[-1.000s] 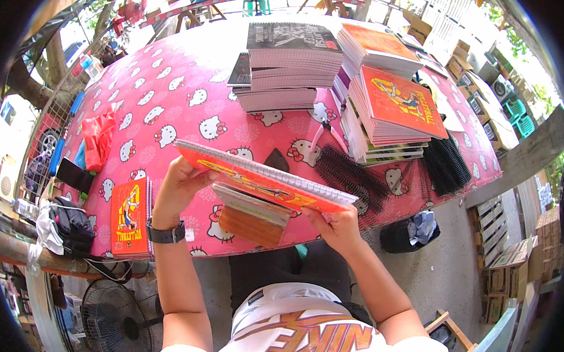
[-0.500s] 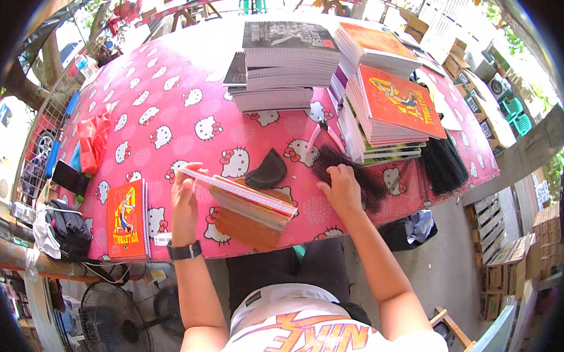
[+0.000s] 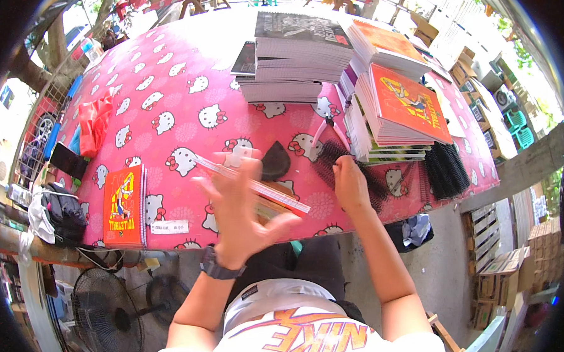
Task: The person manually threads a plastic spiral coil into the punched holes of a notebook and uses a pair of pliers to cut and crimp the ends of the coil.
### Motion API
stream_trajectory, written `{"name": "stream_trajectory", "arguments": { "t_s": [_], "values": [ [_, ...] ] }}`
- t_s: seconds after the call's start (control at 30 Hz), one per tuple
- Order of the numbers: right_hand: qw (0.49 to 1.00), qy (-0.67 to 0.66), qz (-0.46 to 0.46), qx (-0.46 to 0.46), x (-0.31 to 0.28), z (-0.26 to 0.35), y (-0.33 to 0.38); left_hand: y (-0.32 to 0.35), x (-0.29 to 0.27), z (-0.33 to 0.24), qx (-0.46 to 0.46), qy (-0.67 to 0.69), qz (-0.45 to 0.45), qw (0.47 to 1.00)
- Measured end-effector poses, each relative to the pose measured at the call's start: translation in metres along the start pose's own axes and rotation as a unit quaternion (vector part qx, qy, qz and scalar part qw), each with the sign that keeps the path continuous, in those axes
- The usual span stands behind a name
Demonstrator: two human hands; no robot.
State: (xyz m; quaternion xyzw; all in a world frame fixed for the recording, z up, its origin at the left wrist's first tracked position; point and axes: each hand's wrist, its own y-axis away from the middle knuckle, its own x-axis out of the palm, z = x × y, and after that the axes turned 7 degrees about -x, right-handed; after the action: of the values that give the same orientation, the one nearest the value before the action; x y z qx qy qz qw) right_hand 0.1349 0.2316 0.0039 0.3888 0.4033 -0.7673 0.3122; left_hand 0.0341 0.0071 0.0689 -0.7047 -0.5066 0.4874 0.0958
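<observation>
My left hand, blurred, is spread open just above a notebook's white, hole-punched page edge. The notebook leans at a tilt on the table's near side, against a brown block that is mostly hidden. A dark rounded wedge lies behind it. My right hand is at a loose heap of black spiral binding coils, its fingers pinched together on a coil. Pink-handled pliers lie just beyond the heap.
Tall stacks of black-covered notebooks and orange-covered notebooks stand at the far middle and right. More black coils sit at the right edge. One orange notebook, a phone and a black bag are at left.
My left hand has let go of the notebook's left end and swung right across it, fingers spread. My right fingers have closed at the coil heap. The whole view has shifted slightly.
</observation>
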Motion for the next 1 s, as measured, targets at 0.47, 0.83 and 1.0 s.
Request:
{"name": "stream_trajectory", "arguments": {
  "t_s": [0.47, 0.83, 1.0],
  "values": [
    [0.906, -0.415, 0.079, -0.021, -0.074, 0.075, 0.032, -0.002, 0.018, -0.012, 0.058, 0.057, 0.112, 0.990],
    [0.910, -0.381, 0.125, -0.105, -0.077, 0.083, 0.022, 0.002, 0.011, 0.007, 0.077, 0.200, 0.094, 0.972],
    [0.892, -0.367, 0.254, -0.078, -0.082, 0.077, 0.009, 0.002, 0.014, 0.006, 0.089, 0.199, 0.087, 0.972]
  ]
}}
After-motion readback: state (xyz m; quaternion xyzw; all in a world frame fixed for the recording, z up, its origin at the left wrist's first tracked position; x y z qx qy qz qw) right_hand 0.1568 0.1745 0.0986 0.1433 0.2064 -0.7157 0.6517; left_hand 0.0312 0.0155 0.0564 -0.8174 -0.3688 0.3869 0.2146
